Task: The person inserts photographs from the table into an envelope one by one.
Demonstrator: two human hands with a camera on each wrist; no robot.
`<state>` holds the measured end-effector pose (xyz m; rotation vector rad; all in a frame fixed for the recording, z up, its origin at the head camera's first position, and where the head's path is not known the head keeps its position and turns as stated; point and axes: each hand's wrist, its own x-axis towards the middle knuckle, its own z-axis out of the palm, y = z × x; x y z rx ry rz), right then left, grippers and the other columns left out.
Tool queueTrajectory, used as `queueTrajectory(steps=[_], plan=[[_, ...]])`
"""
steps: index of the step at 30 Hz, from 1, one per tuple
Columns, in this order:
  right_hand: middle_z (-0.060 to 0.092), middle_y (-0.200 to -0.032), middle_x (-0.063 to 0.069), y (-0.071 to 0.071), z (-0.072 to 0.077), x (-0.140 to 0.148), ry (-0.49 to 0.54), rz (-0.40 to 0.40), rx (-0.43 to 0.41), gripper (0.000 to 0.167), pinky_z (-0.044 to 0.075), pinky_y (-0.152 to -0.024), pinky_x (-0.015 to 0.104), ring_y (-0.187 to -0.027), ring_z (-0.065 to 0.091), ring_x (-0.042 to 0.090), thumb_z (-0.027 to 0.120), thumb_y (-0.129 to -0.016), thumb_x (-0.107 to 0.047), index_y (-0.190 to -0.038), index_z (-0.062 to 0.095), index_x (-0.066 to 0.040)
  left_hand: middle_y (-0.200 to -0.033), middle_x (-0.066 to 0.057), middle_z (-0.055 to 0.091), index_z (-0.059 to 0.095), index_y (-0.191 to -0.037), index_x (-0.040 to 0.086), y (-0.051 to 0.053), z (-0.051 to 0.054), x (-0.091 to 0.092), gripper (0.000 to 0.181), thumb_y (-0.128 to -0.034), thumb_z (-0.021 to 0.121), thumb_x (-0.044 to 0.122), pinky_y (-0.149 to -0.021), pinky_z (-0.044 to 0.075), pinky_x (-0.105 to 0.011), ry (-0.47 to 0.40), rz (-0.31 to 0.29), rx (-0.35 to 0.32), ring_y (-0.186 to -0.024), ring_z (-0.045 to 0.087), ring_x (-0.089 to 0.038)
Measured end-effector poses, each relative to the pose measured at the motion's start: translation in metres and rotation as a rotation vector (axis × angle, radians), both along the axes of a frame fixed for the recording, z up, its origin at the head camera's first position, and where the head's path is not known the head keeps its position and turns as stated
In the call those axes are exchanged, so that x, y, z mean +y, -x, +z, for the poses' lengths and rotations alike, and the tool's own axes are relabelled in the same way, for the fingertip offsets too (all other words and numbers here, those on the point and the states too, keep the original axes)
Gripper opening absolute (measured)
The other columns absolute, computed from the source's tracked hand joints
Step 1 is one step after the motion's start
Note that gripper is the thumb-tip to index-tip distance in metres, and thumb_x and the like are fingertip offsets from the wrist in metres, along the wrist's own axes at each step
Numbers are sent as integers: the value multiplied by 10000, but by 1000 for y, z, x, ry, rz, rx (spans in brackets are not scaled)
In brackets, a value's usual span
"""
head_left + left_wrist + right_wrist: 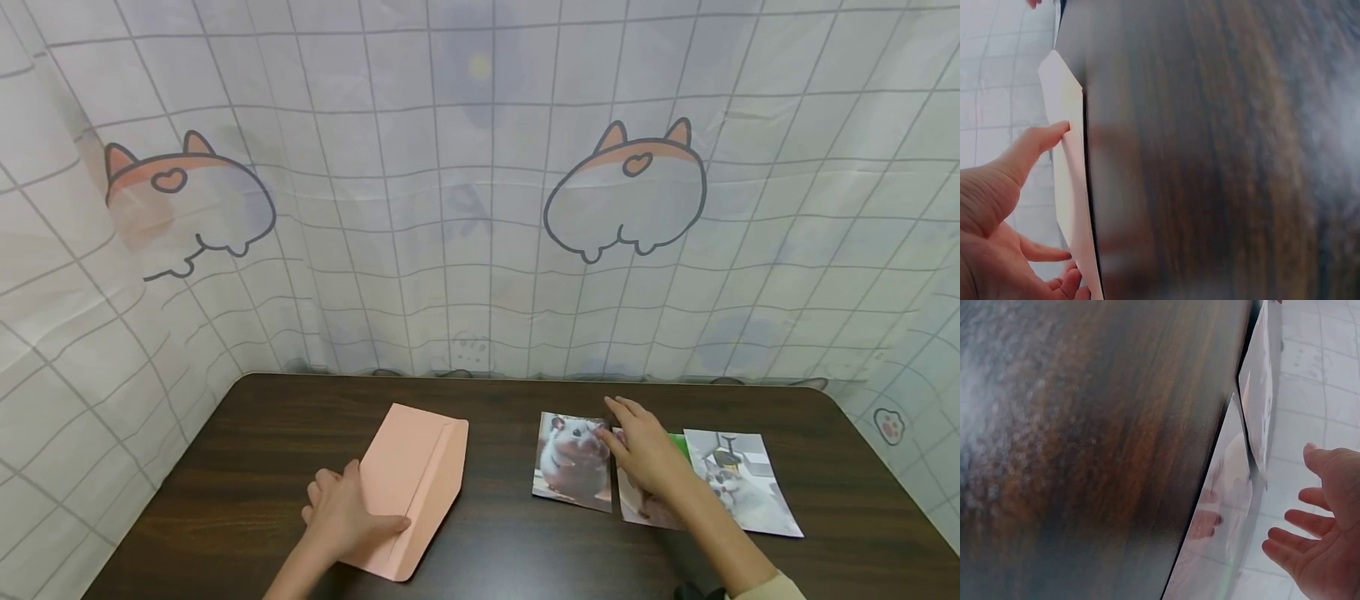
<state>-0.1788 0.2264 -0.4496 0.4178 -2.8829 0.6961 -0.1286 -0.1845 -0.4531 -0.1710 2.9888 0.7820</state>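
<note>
Pink envelope (410,477) lies at the left hand (343,515), between thumb and fingers.

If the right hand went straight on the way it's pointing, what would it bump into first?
Probably the curtain, going by the head view: the right hand points past the hamster picture toward it. The hand's height is unclear, though; if angled lower, it could meet the tabletop first.

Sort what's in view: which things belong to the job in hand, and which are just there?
Likely in the job:
envelope, in the left grip
left photo
middle photo, partly hidden by the right grip
right photo

Seemingly just there:
table
curtain
</note>
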Motion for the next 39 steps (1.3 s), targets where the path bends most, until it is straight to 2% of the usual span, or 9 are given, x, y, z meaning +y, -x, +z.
queueTrajectory(steps=[4,13,22,31,39], plan=[[491,-1497,373,1,-1,1,-4,-1,-6,577,448,-1062,673,-1357,500,572,664,-1040,-200,-1486,492,123,-1164,-337,455,551,-1362,-84,0,-1,-2,1072,-547,1000,447,-815,400,-627,-30,-15,5,-1109,422,-497],[514,-1479,365,5,-4,4,3,-9,-15,567,457,-1056,667,-1344,518,563,672,-1040,-209,-1470,511,124,-1259,-335,446,541,-1421,-27,1,0,-4,1098,-512,1003,380,-813,370,-593,-100,-34,-13,-1151,403,-482],[545,-1438,359,7,-5,5,13,-23,-34,539,462,-1050,664,-1315,537,564,675,-1030,-184,-1443,535,133,-1287,-330,475,532,-1449,-20,2,0,-6,1110,-517,989,373,-802,364,-590,-94,-64,-4,-1141,423,-473],[626,-1300,319,12,-7,6,50,-30,-47,448,506,-992,627,-1208,606,521,697,-1012,-153,-1355,611,121,-1221,-241,487,523,-1477,6,-3,4,-3,1160,-483,1008,354,-763,345,-503,-126,-99,44,-1100,428,-416],[680,-1074,213,19,-8,7,85,-24,-71,348,555,-863,541,-984,672,379,702,-997,-124,-1244,660,118,-1200,-189,493,539,-1470,64,-6,10,0,1153,-466,1008,382,-774,363,-482,-113,-139,61,-1089,440,-373]])
